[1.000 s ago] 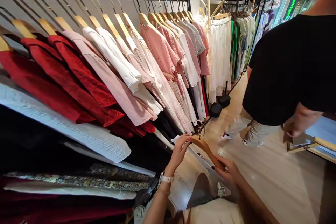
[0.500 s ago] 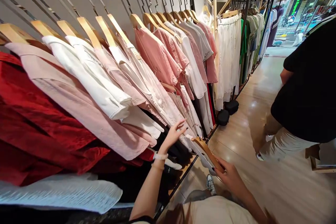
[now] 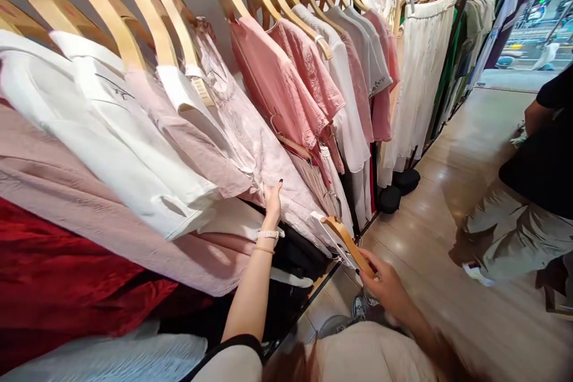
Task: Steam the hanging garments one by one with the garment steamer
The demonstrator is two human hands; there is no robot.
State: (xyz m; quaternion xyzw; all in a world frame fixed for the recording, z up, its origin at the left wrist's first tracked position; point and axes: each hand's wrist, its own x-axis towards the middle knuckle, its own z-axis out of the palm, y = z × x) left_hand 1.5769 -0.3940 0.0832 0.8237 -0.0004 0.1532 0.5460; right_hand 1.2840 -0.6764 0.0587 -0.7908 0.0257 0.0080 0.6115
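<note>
My right hand (image 3: pixel 380 274) is closed round one end of a wooden clothes hanger (image 3: pixel 344 237), held low in front of the rack. A strip of white material lies along the hanger's left side; what hangs below it is mostly hidden. My left hand (image 3: pixel 273 202) touches a pale pink patterned dress (image 3: pixel 286 185) on the rack, thumb stretched up and apart, other fingers partly hidden at the cloth. Just left of it hang a white garment with a paper tag (image 3: pixel 201 91) and a white collared shirt (image 3: pixel 129 131).
Pink tops (image 3: pixel 277 77) and a white pleated skirt (image 3: pixel 425 71) hang farther along. Dark red cloth (image 3: pixel 67 298) is at lower left. Two black rounded objects (image 3: pixel 389 198) sit on the floor. A person in a black top (image 3: pixel 546 161) stands at right.
My left hand has moved left and up onto the pale pink dress. My right hand still holds the hanger. The view has turned, and the other person appears farther right.
</note>
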